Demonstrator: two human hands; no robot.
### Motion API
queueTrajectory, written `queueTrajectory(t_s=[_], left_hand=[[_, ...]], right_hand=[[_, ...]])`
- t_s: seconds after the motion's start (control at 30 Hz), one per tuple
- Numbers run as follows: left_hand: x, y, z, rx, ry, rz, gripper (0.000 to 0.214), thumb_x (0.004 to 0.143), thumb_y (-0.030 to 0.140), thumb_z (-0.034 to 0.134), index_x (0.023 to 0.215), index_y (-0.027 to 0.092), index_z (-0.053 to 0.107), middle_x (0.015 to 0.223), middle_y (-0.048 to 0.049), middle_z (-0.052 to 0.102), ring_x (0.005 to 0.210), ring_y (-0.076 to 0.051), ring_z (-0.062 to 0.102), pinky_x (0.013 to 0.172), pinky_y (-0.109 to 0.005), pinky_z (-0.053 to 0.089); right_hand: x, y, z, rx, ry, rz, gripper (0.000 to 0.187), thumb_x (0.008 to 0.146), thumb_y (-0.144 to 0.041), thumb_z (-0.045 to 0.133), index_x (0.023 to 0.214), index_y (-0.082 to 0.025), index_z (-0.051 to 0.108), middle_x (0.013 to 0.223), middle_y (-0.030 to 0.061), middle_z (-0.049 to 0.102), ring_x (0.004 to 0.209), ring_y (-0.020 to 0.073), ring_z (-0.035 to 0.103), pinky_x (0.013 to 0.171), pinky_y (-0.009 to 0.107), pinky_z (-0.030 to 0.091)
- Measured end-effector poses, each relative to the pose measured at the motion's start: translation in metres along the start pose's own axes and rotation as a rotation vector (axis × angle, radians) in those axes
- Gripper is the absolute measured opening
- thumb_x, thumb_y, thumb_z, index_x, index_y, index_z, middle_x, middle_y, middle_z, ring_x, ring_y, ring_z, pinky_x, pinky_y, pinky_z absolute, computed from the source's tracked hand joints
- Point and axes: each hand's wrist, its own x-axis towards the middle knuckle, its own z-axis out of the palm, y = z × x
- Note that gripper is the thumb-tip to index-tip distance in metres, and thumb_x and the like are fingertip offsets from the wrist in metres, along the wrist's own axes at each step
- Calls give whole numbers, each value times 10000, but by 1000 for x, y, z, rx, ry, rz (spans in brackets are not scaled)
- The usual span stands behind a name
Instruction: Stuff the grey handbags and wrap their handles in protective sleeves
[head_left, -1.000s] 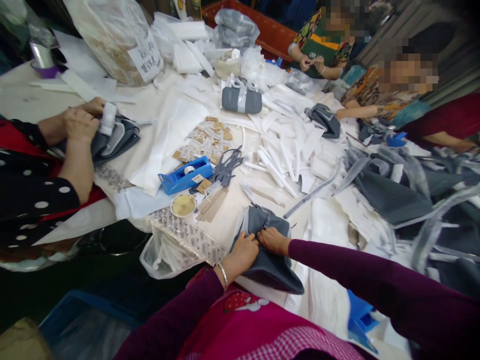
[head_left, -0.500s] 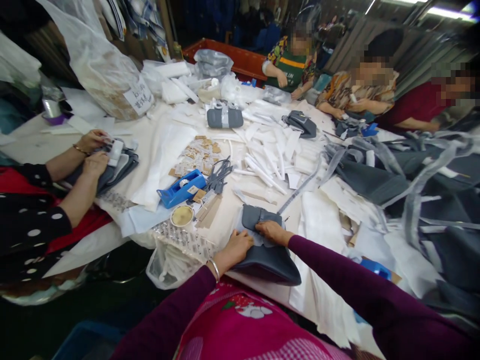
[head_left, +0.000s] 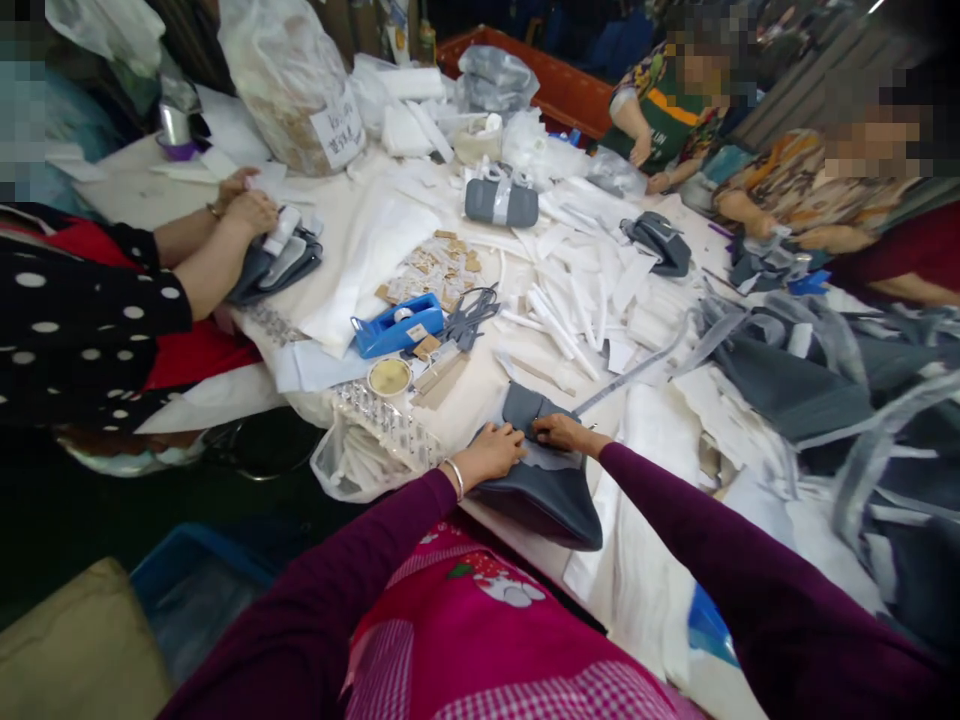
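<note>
Counter: big cream-covered counter (head_left: 480,395), buried in white paper strips (head_left: 570,310) and loose grey cloth (head_left: 780,385), with folks working all round it.
Neighbour: polka-dot sleeve (head_left: 90,310) on the left, hands on their own grey piece (head_left: 274,265).
Bag: soft grey fabric bag (head_left: 551,495) at the near counter edge, right in front of the person, under both hands.
Left hand: left hand (head_left: 495,452) lies on the bag's left side with its fingers curled together. Can't tell if the grip actually clamps any cloth.
Right hand: right hand (head_left: 564,432) is on the upper part. The grip looks like fingertips pinching the bag's cloth.
Tape: blue tape dispenser (head_left: 397,325), well apart, nobody touching it.
Doing it well: I'd keep the left palm pinning the bag flat and work the pinch in small bites so nothing bunches.
Pointing: long axis runs away from the person. The wide rounded end hangs over the near edge, and the narrower end points to the counter's middle.
</note>
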Motion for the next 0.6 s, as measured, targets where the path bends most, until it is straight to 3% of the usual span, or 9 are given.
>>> queueTrajectory(t_s=[0.17, 0.33, 0.6], left_hand=[[-7, -1, 5, -15, 47, -12, 151, 873, 233, 500, 902, 258, 646, 1053, -51, 566, 976, -220, 438, 705, -356, 268], [-9, -3, 12, -51, 109, -18, 130, 855, 203, 522, 860, 231, 648, 1040, -59, 577, 979, -226, 431, 695, -357, 255], [-5, -5, 21, -153, 146, -65, 147, 861, 149, 504, 810, 189, 635, 1028, -62, 626, 986, -235, 441, 730, -369, 258]], right_hand=[[2, 7, -9, 142, -167, 78, 148, 730, -244, 458, 774, -170, 579, 536, -42, 468, 492, 100, 455, 493, 210, 392], [1, 8, -20, 206, -296, 113, 218, 724, -350, 495, 804, -160, 566, 555, -33, 475, 514, 111, 479, 517, 235, 415], [12, 26, -22, 320, -395, 183, 293, 730, -445, 591, 800, -161, 580, 584, -22, 503, 526, 109, 467, 539, 246, 377]])
